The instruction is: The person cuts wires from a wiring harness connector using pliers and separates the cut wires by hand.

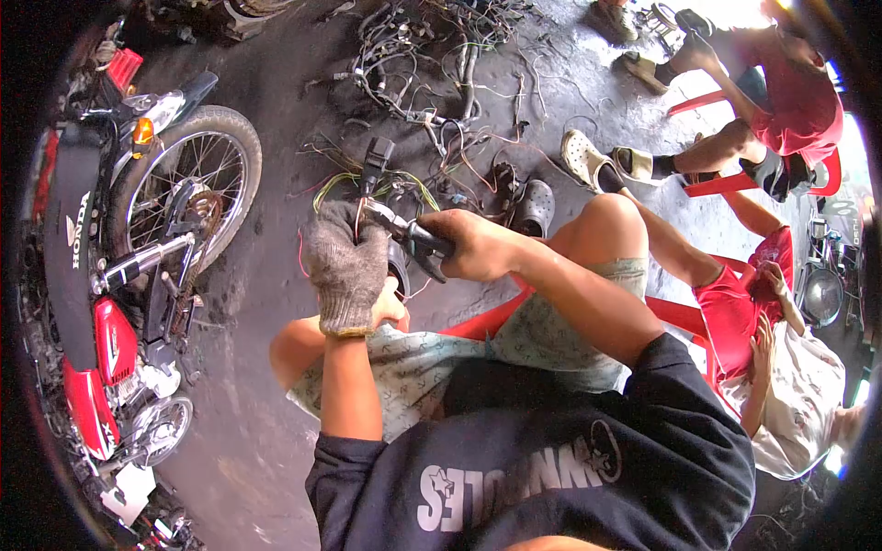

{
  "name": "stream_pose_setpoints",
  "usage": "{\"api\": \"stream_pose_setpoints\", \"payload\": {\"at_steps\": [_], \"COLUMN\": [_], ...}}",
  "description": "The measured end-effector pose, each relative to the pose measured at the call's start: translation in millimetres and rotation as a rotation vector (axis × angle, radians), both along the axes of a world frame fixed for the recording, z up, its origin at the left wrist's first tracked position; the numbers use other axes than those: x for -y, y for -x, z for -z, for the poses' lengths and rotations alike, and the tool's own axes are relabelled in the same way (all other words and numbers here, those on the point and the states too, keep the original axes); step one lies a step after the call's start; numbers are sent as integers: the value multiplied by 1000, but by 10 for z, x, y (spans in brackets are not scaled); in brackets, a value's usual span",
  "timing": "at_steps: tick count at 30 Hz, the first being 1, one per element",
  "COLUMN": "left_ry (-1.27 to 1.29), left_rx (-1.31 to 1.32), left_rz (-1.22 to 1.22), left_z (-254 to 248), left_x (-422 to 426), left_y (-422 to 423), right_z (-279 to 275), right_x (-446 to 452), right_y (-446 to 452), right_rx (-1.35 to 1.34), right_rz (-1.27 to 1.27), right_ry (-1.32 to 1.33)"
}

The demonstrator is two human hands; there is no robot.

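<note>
My left hand [344, 266], in a grey knitted glove, is closed round a bunch of wires. Above its fingers a black plug connector [375, 158] sticks up, and yellow-green wires [418, 186] fan out to the sides. My right hand [473, 246] is bare and wrapped round the dark handles of a pair of pliers [393, 220]. The metal jaws reach the wires right at the glove's fingertips. Whether the jaws are closed on a wire is too small to tell.
A tangled heap of wiring [432, 60] lies on the dark floor ahead. At the left stands a red motorcycle [115, 340]. Loose dark clogs [533, 209] lie beyond my knees. On the right, two people sit on red chairs, one person's clog [586, 158] near the wiring.
</note>
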State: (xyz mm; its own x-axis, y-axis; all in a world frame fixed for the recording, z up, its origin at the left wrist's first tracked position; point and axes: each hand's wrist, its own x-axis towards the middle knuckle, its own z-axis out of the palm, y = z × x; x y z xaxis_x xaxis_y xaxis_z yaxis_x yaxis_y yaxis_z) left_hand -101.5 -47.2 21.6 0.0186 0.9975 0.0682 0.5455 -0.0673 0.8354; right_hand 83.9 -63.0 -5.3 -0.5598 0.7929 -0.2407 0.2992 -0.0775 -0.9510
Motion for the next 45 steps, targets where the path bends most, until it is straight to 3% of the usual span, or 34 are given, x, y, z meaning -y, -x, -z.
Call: {"api": "stream_pose_setpoints", "payload": {"at_steps": [7,14,18,20,23,25,27,29,31,32,36,40,42,43,45], "left_ry": [-65,-54,-131,-102,22,18,-97,-62,-59,26,97,102,113,79,44], "left_rx": [-60,-115,-157,-134,-49,-68,81,65,-4,30,188,235,259,224,192], "left_rz": [144,134,179,90,-100,-148,-231,-217,-161,-188,-125,-126,-143,-126,-107], "left_z": [6,-15,60,37,-61,47,149,103,67,28,99,68,34,23,17], "left_x": [-8,14,-5,1,-11,-87,-159,-139,-103,-84,-86,-88,-88,-88,-93], "left_y": [93,94,154,107,7,85,161,203,180,124,91,47,20,9,-18], "right_z": [-4,184,174,137,237,527,336,159,50,-28,13,-5,60,102,87], "right_x": [-17,25,17,-4,4,87,103,79,65,33,-5,14,-1,-17,-68], "right_y": [-5,-11,-40,-59,-68,-47,-51,-62,-75,-87,-167,-150,-156,-180,-209], "right_rx": [41,-137,-137,-159,-94,-125,-142,-156,61,157,291,268,185,186,92], "right_rz": [6,120,102,104,87,174,156,137,310,318,355,517,698,699,581], "right_ry": [55,24,147,200,171,-124,-61,3,22,-128,-193,-153,-347,-346,-1]}}
